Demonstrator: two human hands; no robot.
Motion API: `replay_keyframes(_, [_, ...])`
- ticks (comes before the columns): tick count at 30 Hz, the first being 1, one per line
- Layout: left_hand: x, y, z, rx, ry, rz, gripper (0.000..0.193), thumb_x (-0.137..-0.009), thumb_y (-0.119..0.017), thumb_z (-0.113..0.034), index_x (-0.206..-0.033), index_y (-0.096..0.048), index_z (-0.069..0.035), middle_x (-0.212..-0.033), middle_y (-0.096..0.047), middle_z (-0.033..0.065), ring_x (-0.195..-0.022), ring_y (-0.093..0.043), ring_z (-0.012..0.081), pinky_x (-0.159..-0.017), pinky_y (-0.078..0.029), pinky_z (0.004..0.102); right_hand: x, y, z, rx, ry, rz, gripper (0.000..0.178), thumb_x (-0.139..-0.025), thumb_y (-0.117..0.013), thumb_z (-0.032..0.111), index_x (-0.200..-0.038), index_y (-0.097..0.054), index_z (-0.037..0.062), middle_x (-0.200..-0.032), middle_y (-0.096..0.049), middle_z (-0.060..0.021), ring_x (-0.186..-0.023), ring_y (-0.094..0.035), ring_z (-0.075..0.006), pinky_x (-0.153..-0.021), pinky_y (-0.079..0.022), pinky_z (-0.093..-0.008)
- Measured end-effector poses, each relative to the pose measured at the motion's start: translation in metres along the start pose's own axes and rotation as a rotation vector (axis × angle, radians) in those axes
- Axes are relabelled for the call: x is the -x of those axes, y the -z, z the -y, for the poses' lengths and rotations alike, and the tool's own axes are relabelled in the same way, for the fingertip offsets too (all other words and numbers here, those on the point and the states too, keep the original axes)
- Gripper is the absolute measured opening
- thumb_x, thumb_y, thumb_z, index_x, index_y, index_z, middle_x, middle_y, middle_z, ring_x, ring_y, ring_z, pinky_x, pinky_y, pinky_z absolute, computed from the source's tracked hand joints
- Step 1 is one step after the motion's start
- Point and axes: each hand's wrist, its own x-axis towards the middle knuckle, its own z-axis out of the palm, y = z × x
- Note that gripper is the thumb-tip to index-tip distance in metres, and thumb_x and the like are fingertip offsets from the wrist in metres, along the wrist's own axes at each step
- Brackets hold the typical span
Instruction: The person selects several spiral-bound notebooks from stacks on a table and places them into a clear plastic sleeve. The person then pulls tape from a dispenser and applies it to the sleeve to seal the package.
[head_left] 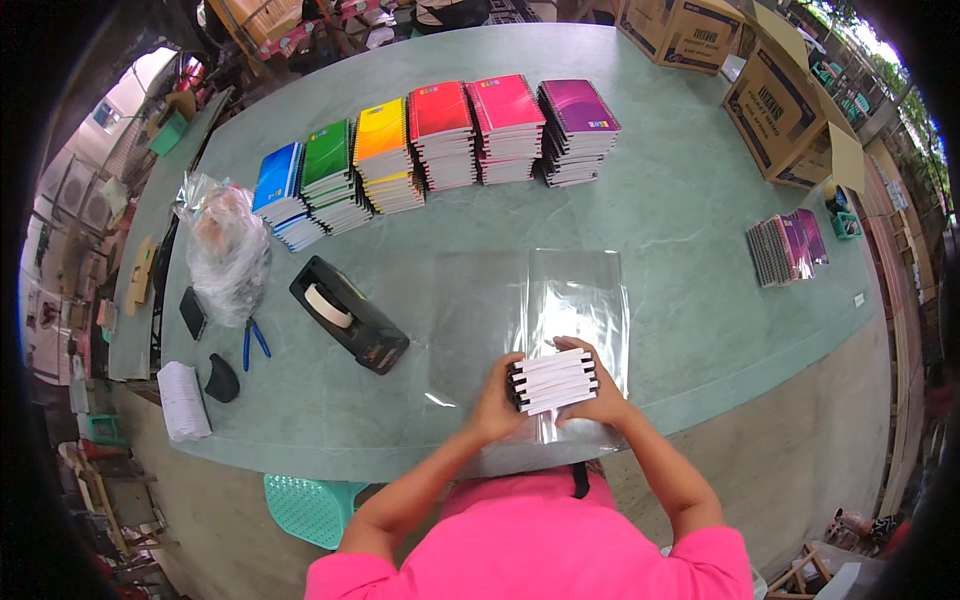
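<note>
Between my two hands is a stack of spiral notebooks [556, 381], its white page edges facing up and black binding showing on the left. My left hand [497, 400] is closed against the stack's left side. On the opposite side my right hand [597, 385] presses it, fingers over the far corner. Under the stack a clear plastic sheet [480, 300] lies flat on the green table [680, 200], with a shinier clear piece [575, 290] at its right part. A black tape dispenser [350, 315] stands to the left of the sheet.
Notebook piles in blue [280, 190], green [328, 160], yellow [382, 135], red [440, 110], pink [507, 105] and purple [580, 108] line the far side. Crumpled plastic [225, 245], blue pliers [255, 343] and a paper roll [183, 400] lie left. Small notebooks [787, 247] and cartons [785, 105] are right.
</note>
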Motion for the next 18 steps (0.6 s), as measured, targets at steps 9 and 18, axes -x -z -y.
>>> replay_keyframes(9, [-0.016,0.021,-0.008,0.040,-0.200,0.176,0.077,-0.056,-0.081,-0.011,-0.120,-0.038,-0.009,-0.112,-0.050,0.0107,-0.101,-0.055,0.0227,-0.085,-0.045,0.0329,0.000,-0.041,0.026,-0.153,0.068,-0.325,0.087,-0.046,-0.090,0.030,-0.113,-0.041,0.0047,-0.106,-0.050,-0.0074,-0.099,-0.051,-0.0166,-0.086,-0.043,-0.0310])
replay_keyframes(18, [-0.019,0.012,0.017,0.011,-0.230,0.270,0.077,-0.058,-0.078,-0.006,-0.123,-0.038,-0.007,-0.113,-0.048,0.0123,-0.107,-0.048,0.0254,-0.093,-0.039,0.0336,0.009,-0.034,0.014,-0.088,0.215,-0.324,0.083,-0.050,-0.089,0.026,-0.114,-0.040,0.0057,-0.112,-0.049,-0.0125,-0.101,-0.050,-0.0192,-0.086,-0.042,-0.0316])
